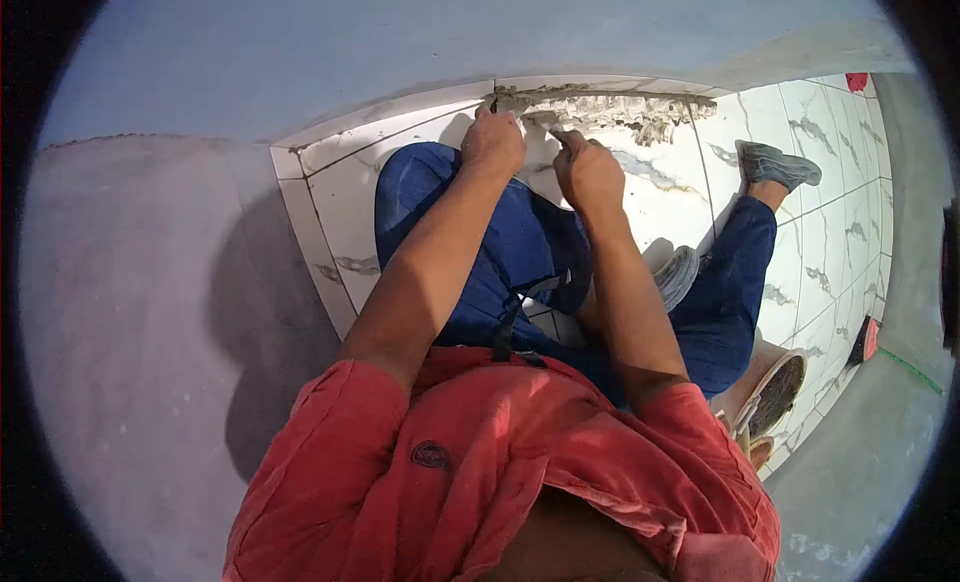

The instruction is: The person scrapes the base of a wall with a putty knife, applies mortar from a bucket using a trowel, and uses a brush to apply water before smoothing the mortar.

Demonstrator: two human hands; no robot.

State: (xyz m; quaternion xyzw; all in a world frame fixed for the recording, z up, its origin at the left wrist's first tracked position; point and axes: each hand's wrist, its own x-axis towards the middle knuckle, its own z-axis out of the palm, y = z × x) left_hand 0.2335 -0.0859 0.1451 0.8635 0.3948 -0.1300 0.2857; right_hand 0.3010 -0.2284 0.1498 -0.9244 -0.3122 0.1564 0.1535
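Note:
My left hand (493,142) is closed at the foot of the wall, its fingers against a small dark tool or lump of mortar that I cannot make out. Just right of it, my right hand (590,174) is closed round the handle of a small tool, whose blade end points toward the wall base. Grey, rough mortar (625,112) lies in a strip along the skirting, in front of and beside both hands. White marbled floor tiles (655,172) run under the hands. The two hands are apart.
My bent legs in blue trousers (735,282) rest on the floor, with a grey shoe (780,167) at the right. A mortar-stained bucket (775,392) lies by my right side. Farther right is a red and black object (866,340). The plain wall (450,32) rises ahead.

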